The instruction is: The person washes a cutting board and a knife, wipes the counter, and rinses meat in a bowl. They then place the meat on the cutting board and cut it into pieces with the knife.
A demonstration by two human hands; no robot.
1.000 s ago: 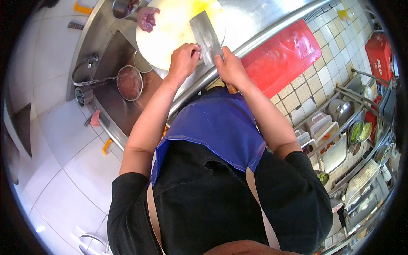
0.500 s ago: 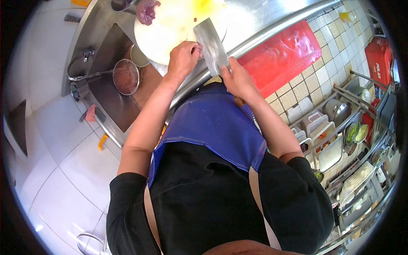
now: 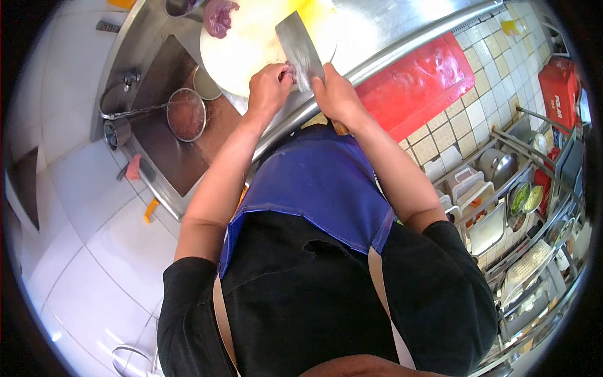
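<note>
My right hand (image 3: 334, 94) grips a cleaver (image 3: 299, 50) by its wooden handle, with the broad blade slanting up over the round white cutting board (image 3: 235, 66). Close to the blade's left side, my left hand (image 3: 270, 88) has its fingers curled on a small piece of pinkish meat (image 3: 290, 70), mostly hidden by the fingers. A larger dark reddish-purple piece of meat (image 3: 219, 17) lies at the board's upper left edge.
Left of the board is a steel sink (image 3: 164, 81) with a round strainer (image 3: 186, 114) and a pot beside it. A red tray (image 3: 418, 85) lies beyond the counter's rounded edge (image 3: 370, 69). Racks with containers (image 3: 474, 188) stand at the right.
My right hand and the cleaver have moved up and to the left, further over the board. My left hand has barely shifted and stays curled beside the blade.
</note>
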